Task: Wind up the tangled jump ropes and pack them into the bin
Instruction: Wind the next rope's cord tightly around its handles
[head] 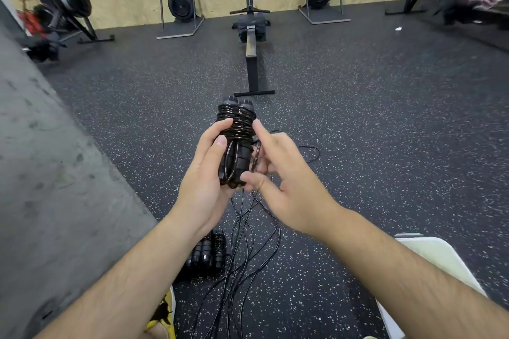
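Note:
My left hand (205, 173) grips a black jump rope bundle (236, 129), its two handles side by side with cord coiled round the upper half. My right hand (278, 173) sits just right of the bundle, index finger stretched toward the coils, thumb and other fingers pinching a loop of the cord at the bundle's lower part. Several loose black ropes (248, 242) trail in a tangle down to the floor below my hands. More black handles (205, 253) lie on the floor between my forearms. A white bin (440, 253) shows at the lower right.
A rowing machine (252, 36) stands straight ahead on the speckled rubber floor. Ski and bike machines line the plywood wall behind it. A grey concrete strip (55, 173) runs along the left. A yellow shoe (162, 316) shows at the bottom.

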`<state>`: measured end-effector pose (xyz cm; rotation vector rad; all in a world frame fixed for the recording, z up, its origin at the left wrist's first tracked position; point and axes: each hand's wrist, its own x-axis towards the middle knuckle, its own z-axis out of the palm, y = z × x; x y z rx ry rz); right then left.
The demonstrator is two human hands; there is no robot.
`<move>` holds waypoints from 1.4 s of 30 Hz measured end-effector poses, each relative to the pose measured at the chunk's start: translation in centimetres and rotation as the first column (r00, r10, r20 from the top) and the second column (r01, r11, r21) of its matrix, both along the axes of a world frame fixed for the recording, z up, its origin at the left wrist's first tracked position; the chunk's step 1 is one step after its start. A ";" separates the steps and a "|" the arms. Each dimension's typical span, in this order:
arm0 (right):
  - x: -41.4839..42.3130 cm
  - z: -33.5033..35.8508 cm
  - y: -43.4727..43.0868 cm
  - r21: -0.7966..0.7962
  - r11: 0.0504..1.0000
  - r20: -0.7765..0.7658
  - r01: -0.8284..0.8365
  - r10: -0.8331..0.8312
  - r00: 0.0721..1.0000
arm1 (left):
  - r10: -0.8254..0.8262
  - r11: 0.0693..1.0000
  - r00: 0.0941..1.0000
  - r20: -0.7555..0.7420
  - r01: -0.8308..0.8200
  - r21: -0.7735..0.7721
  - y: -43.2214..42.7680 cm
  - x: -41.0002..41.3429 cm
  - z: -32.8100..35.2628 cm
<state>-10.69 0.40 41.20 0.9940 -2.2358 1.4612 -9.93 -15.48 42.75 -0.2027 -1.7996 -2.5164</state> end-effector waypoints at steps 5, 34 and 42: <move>-0.6 0.3 0.3 -0.011 0.991 -0.202 0.136 -0.136 0.970 | -0.047 0.999 0.999 0.000 0.047 0.006 0.3 0.3 0.1; -1.0 2.2 1.2 0.215 0.955 -0.229 0.206 -0.156 0.961 | -0.159 0.983 0.986 -0.044 0.163 0.086 -0.4 0.1 0.1; -0.4 2.3 0.9 0.231 0.934 -0.274 0.271 -0.205 0.940 | -0.186 0.979 0.982 -0.028 0.188 0.081 -0.3 0.0 -0.1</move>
